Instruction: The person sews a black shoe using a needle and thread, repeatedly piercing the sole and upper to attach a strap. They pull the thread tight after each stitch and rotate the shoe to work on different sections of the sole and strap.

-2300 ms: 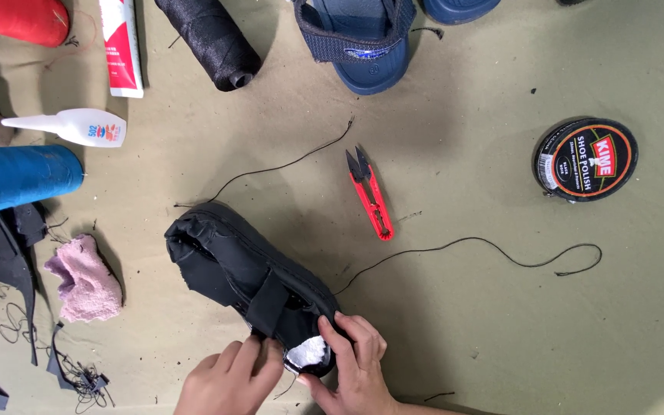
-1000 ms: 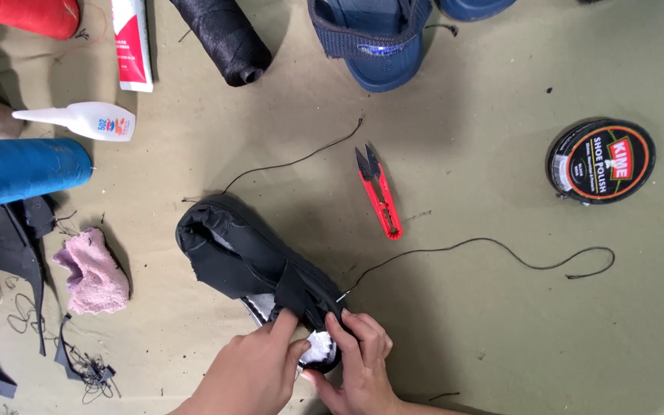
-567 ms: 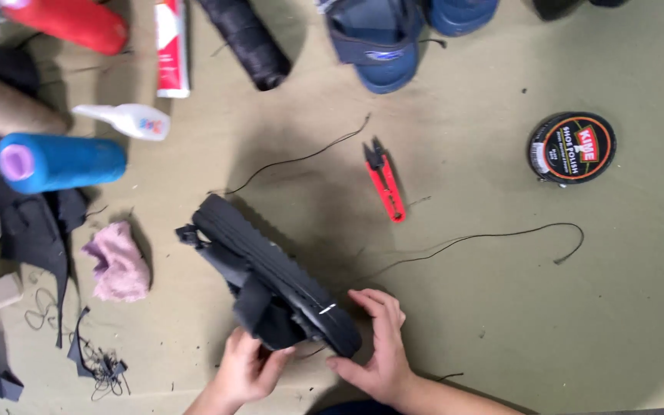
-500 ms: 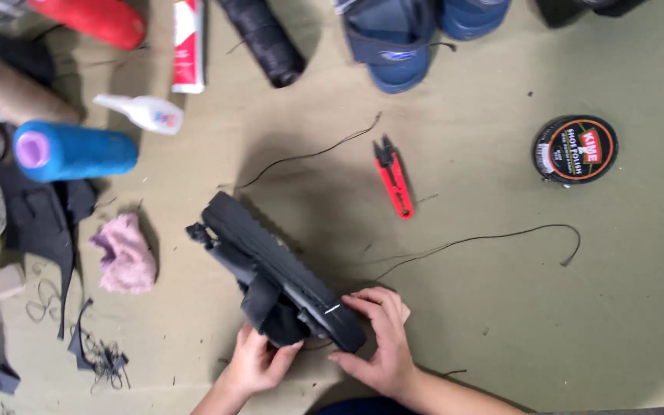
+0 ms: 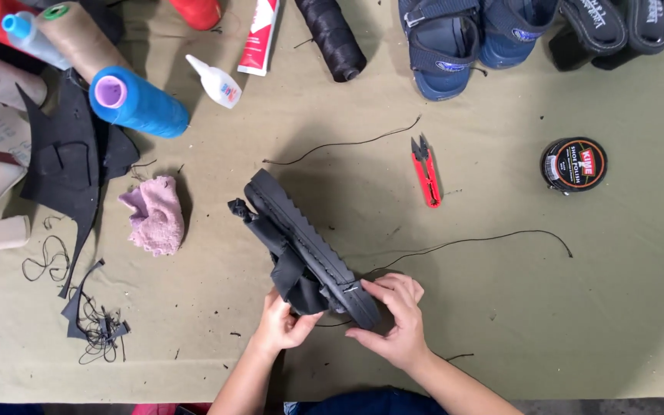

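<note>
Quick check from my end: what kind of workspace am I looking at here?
Most likely a shoe repair bench. Both hands hold a black sandal on a cloth-covered table, with thread spools, red thread snips, a glue bottle and a polish tin about.

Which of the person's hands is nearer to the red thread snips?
The right. The right hand grips the black sandal's near end, below and slightly left of the red thread snips. The left hand holds the sandal's strap side, farther left.
</note>
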